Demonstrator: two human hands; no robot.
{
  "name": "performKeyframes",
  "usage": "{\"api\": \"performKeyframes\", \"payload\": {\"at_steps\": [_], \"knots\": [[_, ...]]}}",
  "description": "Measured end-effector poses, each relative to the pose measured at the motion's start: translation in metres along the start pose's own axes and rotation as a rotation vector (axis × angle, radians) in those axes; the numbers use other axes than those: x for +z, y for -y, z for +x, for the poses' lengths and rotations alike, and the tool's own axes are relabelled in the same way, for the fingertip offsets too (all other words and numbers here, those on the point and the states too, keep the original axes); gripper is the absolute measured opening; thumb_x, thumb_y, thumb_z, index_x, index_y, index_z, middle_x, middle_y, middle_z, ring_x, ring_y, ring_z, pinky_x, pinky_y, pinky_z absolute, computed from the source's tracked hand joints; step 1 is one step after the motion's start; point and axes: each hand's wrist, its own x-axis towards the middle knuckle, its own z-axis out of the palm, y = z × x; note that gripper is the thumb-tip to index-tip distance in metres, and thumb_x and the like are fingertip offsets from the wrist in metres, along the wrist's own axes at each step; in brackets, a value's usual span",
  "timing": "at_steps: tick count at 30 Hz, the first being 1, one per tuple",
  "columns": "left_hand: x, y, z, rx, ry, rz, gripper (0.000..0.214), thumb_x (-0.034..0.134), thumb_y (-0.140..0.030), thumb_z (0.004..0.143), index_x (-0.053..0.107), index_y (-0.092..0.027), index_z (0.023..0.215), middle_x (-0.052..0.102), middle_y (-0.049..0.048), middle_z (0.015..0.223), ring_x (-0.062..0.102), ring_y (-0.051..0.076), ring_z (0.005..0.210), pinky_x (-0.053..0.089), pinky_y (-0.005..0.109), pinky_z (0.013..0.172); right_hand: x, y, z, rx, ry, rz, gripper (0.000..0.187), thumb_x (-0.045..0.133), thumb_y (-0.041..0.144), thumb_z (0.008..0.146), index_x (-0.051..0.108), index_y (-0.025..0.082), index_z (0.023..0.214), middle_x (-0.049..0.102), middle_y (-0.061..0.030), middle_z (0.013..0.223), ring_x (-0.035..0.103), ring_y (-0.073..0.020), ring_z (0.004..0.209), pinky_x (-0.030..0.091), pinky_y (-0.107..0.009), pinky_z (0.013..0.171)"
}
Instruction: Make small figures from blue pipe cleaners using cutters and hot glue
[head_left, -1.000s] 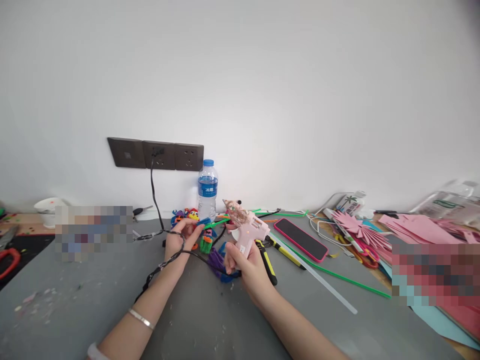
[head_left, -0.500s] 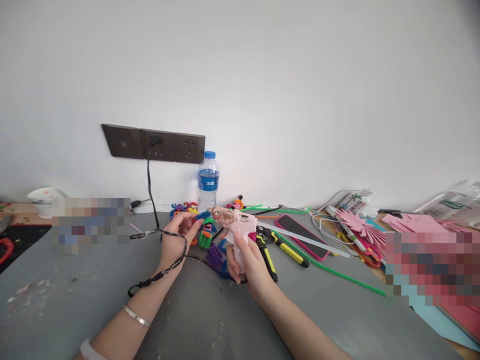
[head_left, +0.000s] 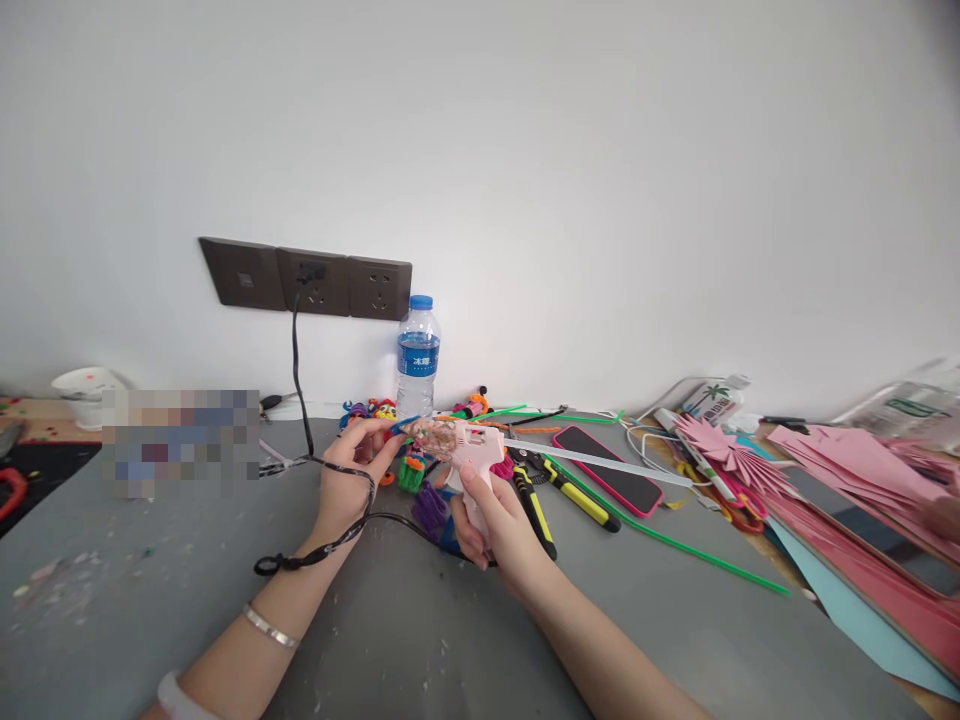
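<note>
My right hand [head_left: 501, 522] is wrapped around the handle of a pink hot glue gun [head_left: 480, 447], its nozzle end pointing left. From the back of the gun a long translucent glue stick [head_left: 600, 459] sticks out to the right. My left hand [head_left: 349, 482] pinches a blue fuzzy pipe cleaner piece [head_left: 405, 424] close to the nozzle; whether the two touch I cannot tell. A black cord [head_left: 330, 546] lies across my left wrist. Just behind and below the nozzle are a green pipe cleaner figure [head_left: 411, 475] and a purple pipe cleaner bundle [head_left: 430, 511].
A water bottle [head_left: 418, 362] stands against the wall below the sockets [head_left: 379, 290]. Yellow-black pliers [head_left: 581, 497], a phone [head_left: 609, 470] and a green pipe cleaner [head_left: 701, 552] lie right of the gun. Pink folded paper [head_left: 731, 455] is farther right, a white cup [head_left: 88, 400] at far left.
The glue gun has shifted slightly left, its front now nearer my left fingers and overlapping the blue pipe cleaner. The view has shifted slightly. Both hands keep their grip.
</note>
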Motion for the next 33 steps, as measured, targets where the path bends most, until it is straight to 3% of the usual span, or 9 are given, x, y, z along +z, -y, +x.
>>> {"api": "performKeyframes", "payload": {"at_steps": [17, 33], "knots": [[-0.0005, 0.0014, -0.0005, 0.008, 0.003, -0.010, 0.013, 0.068, -0.034, 0.081, 0.068, -0.021, 0.084, 0.049, -0.0025, 0.065, 0.045, 0.011, 0.056, 0.040, 0.021, 0.049, -0.0021, -0.0002, 0.0005, 0.001, 0.007, -0.002, 0.050, 0.054, 0.066, 0.084, 0.054, 0.016, 0.087, 0.036, 0.0125, 0.035, 0.022, -0.0037, 0.025, 0.019, -0.016, 0.029], [-0.0007, -0.0010, 0.0002, 0.018, -0.040, -0.001, 0.019, 0.070, -0.040, 0.079, 0.070, -0.021, 0.083, 0.050, -0.0022, 0.063, 0.047, 0.011, 0.055, 0.041, 0.021, 0.048, -0.0055, 0.0033, 0.0025, 0.007, -0.023, -0.014, 0.056, 0.057, 0.072, 0.076, 0.053, 0.017, 0.086, 0.035, 0.0129, 0.033, 0.022, -0.0036, 0.024, 0.018, -0.016, 0.027]]}}
